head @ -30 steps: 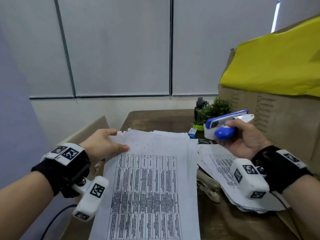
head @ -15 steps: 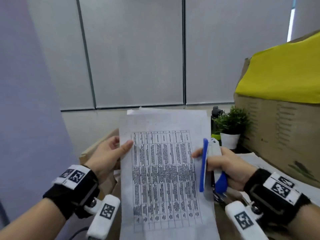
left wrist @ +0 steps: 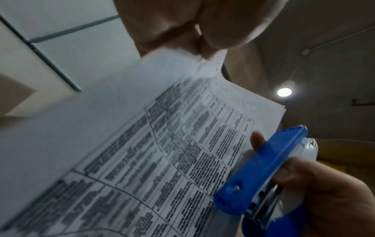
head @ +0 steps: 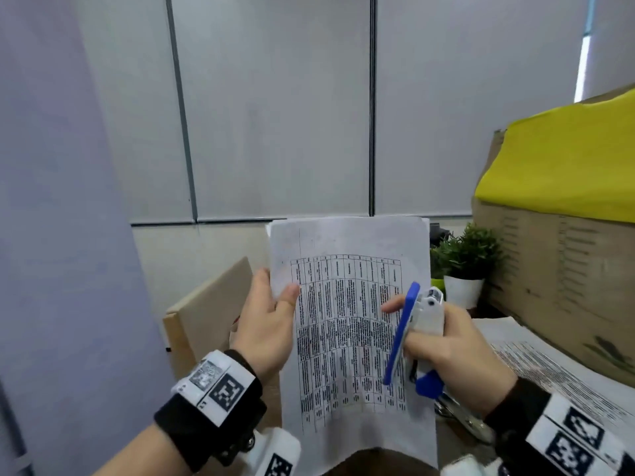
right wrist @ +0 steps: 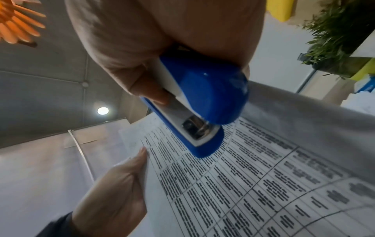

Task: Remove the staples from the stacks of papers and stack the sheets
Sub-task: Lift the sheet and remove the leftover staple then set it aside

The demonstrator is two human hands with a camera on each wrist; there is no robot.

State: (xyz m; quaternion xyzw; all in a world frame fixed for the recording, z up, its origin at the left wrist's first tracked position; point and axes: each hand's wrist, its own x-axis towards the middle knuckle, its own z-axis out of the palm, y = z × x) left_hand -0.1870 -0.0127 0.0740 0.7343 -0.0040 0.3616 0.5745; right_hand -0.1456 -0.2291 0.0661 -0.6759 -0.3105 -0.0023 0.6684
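A stack of printed sheets (head: pixel 347 321) with a table of text stands upright in front of me. My left hand (head: pixel 271 321) grips its left edge, thumb on the front. My right hand (head: pixel 446 341) is curled round a blue and white stapler (head: pixel 412 334), held upright against the stack's right edge, with a fingertip on the paper. In the left wrist view the stapler (left wrist: pixel 263 173) lies beside the sheets (left wrist: pixel 142 152). In the right wrist view the stapler (right wrist: pixel 194 104) hangs over the sheets (right wrist: pixel 253 176). No staple shows.
More printed sheets (head: pixel 549 365) lie at the right. A metal tool (head: pixel 464 417) lies beneath my right hand. A small potted plant (head: pixel 464 266) stands behind, beside a cardboard box (head: pixel 567 276) under yellow cloth. A tan board (head: pixel 206 304) leans at left.
The stack has been lifted off the table and stood upright. My right hand, carrying the stapler, has come in against its right edge.
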